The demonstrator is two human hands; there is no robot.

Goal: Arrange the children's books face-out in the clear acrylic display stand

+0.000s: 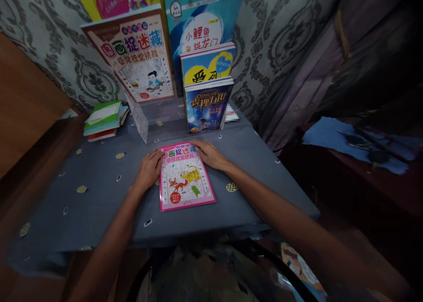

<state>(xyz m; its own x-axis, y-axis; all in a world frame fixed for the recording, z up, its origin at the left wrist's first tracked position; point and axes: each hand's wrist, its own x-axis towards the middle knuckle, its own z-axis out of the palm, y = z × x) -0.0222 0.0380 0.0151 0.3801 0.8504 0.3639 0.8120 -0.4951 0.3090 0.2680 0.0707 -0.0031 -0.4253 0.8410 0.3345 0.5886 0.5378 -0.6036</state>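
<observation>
A pink book (185, 181) lies flat and face up near the middle of the grey tabletop (99, 178), its title end pointing away from the person. The left hand (148, 167) rests against the book's left edge near the far corner, fingers loose and spread, its grip wide and closed on nothing. The right hand (209, 154) lies palm down on the far right corner, fingers flat over the cover's edge, its grip wide as well. Just behind the book stands a clear stand (142, 119), and beside that a dark blue book (206, 106) stands upright, with more books propped behind it against the patterned wall (280, 38). A small stack (104, 119) of books lies flat at the tabletop's far left, well apart from the hands.
</observation>
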